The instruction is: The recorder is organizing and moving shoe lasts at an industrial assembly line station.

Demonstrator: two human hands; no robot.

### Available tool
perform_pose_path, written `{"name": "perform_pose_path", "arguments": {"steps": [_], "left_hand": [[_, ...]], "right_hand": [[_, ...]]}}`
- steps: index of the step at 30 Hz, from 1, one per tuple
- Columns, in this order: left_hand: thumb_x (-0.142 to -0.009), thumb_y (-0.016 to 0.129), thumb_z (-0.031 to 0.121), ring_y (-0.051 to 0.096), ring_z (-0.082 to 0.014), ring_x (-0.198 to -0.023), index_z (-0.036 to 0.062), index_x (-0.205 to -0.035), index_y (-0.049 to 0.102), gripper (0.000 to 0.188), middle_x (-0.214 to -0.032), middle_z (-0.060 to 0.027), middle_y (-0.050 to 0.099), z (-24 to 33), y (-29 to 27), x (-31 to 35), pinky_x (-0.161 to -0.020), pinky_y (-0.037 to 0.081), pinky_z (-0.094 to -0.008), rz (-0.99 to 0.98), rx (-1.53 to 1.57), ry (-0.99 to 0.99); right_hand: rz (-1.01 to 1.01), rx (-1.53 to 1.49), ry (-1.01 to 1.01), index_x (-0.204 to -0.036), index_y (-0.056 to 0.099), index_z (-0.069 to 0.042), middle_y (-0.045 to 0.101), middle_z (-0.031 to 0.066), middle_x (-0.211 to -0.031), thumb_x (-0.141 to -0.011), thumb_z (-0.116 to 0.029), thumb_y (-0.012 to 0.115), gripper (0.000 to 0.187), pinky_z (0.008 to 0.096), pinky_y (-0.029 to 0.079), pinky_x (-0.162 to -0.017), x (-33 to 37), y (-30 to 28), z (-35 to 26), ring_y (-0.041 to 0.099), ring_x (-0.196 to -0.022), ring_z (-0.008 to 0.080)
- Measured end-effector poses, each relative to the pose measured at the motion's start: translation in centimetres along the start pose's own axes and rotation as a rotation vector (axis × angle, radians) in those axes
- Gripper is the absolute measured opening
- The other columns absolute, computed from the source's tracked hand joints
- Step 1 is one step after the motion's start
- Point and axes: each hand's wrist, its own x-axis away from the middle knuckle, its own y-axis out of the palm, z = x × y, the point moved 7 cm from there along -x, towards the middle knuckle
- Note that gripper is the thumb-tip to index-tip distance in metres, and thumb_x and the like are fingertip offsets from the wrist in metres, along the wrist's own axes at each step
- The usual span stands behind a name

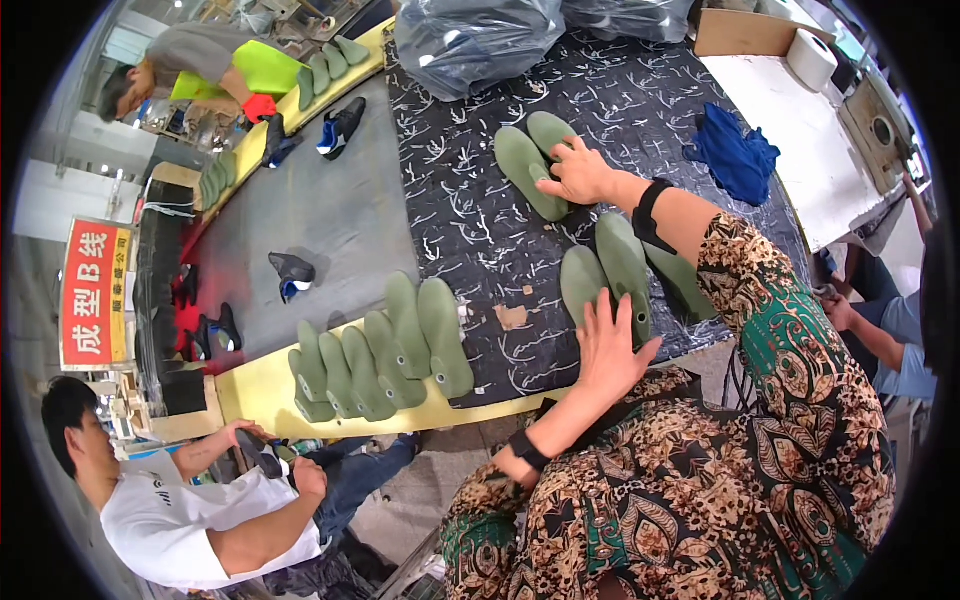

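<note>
the left hand [612, 355] spreads over green shoe lasts [620, 255] at three o'clock, the right hand [583, 175], fingers parted, over another green pair [518, 165] at one o'clock, where an uneven push could knock neighbours askew.

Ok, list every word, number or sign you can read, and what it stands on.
Red-and-yellow sign: large and smaller characters; wording not copied here.
White shirt: dark print, too small to read.
Green shoe lasts: no readable text.
Dark table covering: pale squiggles, too unclear to read.
</note>
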Motion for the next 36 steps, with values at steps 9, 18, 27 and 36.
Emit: {"name": "perform_pose_path", "arguments": {"steps": [9,18,27,36], "left_hand": [[-0.071,0.068,0.036,0.029,-0.0447,-0.123,0.0024,-0.131,0.035,0.076,-0.134,-0.0245,0.03,1.4,2.2,-0.5,-0.094,0.026,-0.061,0.107,-0.125,0.138],[-0.071,0.063,0.021,0.035,-0.0506,-0.114,0.0089,-0.118,0.053,0.05,-0.125,-0.0256,0.039,1.2,2.1,-0.9,-0.091,0.028,-0.059,0.148,-0.242,0.153],[-0.074,0.062,0.018,0.034,-0.0417,-0.118,0.0057,-0.113,0.052,0.043,-0.124,-0.0239,0.039,-2.1,0.9,0.0,-0.095,0.027,-0.055,0.311,-0.271,0.159],[-0.079,0.06,0.011,0.034,-0.0446,-0.12,0.0044,-0.138,0.019,0.073,-0.135,-0.0258,0.026,-5.0,0.5,4.0,-0.098,0.034,-0.0452,0.179,0.205,-0.139]], "right_hand": [[-0.028,0.023,0.04,-0.093,0.07,-0.007,0.044,0.013,-0.123,-0.086,-0.06,0.035,0.063,0.0577,0.039,-0.088,0.6,0.2,-0.2,0.03,-0.122,0.0389],[-0.05,-0.069,0.082,-0.092,0.068,-0.005,0.042,0.0116,-0.126,-0.086,-0.056,0.042,0.058,0.0553,0.039,-0.092,0.7,0.1,0.4,0.025,-0.126,0.0374],[-0.09,-0.03,0.051,-0.102,0.066,-0.008,0.043,0.0101,-0.126,-0.087,-0.058,0.035,0.061,0.0497,0.035,-0.098,0.0,0.5,0.5,0.027,-0.125,0.0353],[-0.07,-0.012,0.05,-0.103,0.065,-0.006,0.043,0.0115,-0.126,-0.088,-0.055,0.038,0.058,0.0503,0.036,-0.097,0.2,0.7,0.8,0.026,-0.126,0.0376]]}}
